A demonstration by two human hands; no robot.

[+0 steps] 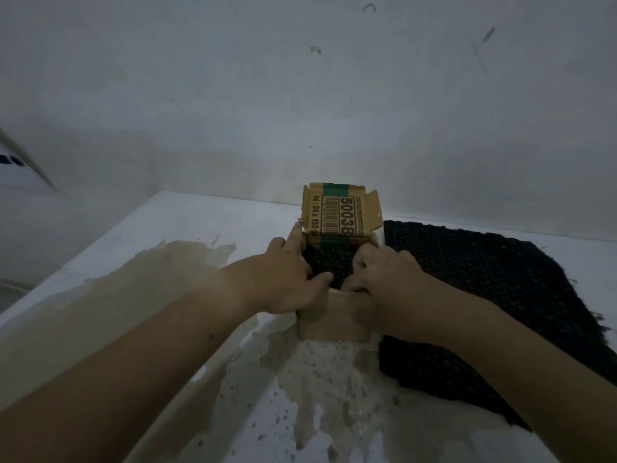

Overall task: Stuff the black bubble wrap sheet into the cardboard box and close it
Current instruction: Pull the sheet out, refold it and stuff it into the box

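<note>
A small cardboard box (334, 315) stands on the table in the middle of the view, its far flap (340, 208) upright with a barcode and green tape. Black bubble wrap (329, 262) fills the box's opening. My left hand (287, 279) rests on the box's left rim, index finger stretched along the left edge, thumb pressing on the wrap. My right hand (384, 279) covers the right rim, fingers curled down onto the wrap and the near edge. More black bubble wrap (500, 295) lies flat on the table to the right of the box, partly under my right forearm.
The white table (167, 235) has a worn, stained patch with brown and speckled areas around and in front of the box. A grey wall rises right behind the table. A white object (16, 172) shows at the far left edge.
</note>
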